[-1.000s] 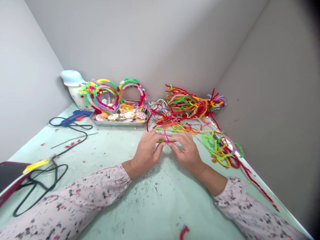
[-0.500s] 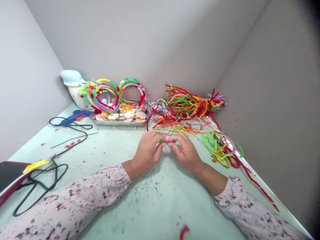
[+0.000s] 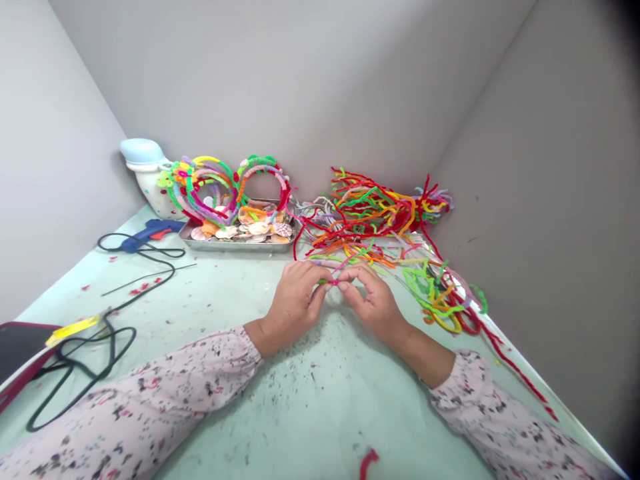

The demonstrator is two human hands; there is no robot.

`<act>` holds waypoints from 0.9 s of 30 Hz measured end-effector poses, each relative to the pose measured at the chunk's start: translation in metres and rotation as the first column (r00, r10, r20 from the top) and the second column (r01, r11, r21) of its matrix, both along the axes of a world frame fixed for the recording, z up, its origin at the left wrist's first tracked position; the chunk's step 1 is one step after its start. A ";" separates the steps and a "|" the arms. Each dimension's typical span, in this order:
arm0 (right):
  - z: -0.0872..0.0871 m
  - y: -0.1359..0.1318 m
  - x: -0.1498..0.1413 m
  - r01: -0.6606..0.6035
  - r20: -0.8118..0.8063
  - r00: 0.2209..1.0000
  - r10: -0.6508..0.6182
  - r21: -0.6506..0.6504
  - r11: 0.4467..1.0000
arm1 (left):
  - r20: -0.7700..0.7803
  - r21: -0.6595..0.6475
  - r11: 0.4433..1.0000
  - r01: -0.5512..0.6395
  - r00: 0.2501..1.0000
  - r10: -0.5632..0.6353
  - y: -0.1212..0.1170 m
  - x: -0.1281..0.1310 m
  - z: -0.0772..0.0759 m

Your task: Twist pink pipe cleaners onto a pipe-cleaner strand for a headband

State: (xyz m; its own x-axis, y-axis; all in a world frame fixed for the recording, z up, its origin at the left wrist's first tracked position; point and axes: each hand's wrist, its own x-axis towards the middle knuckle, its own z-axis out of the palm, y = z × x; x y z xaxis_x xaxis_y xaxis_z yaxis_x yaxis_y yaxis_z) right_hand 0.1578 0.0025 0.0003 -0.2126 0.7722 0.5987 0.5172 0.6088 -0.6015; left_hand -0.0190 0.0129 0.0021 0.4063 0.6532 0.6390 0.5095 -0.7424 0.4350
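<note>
My left hand [image 3: 300, 297] and my right hand [image 3: 373, 300] meet over the middle of the table, thumbs and forefingers pinched. Between their fingertips is a pink pipe cleaner [image 3: 334, 282], with a bit of green beside it at the left fingers. Its free pink end points up and to the right, against the pile behind. Most of the piece is hidden by my fingers. Just beyond my hands lies a tangled heap of coloured pipe cleaners [image 3: 370, 207]. Several bent green and yellow pipe cleaners [image 3: 437, 297] lie right of my right hand.
A metal tray [image 3: 240, 247] of seashells stands at the back, with pipe-cleaner-wrapped headbands [image 3: 205, 193] on it. Left are a blue glue gun [image 3: 145, 235], its black cord [image 3: 113, 340] and a white bin with a blue lid [image 3: 150, 177]. A red scrap [image 3: 369, 461] lies in front.
The free end of the pink pipe cleaner has swung lower and to the right. My hands stay almost in the same place, still pinching.
</note>
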 end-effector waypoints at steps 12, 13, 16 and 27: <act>0.000 -0.001 0.004 -0.053 0.039 0.998 0.055 -0.067 0.996 | -0.021 0.021 0.999 0.026 0.999 -0.026 -0.002 0.000 -0.001; 0.000 -0.001 0.004 -0.060 0.039 0.997 0.063 -0.072 0.996 | -0.022 0.019 0.999 0.026 0.999 -0.026 -0.002 0.000 -0.001; -0.001 0.000 0.005 -0.078 0.032 0.996 0.081 -0.080 0.994 | -0.027 0.016 1.000 0.027 0.999 -0.027 -0.003 0.001 0.000; -0.003 0.002 0.005 -0.121 0.014 0.992 0.125 -0.156 0.980 | -0.054 0.024 0.999 0.029 0.998 -0.027 -0.002 0.001 -0.003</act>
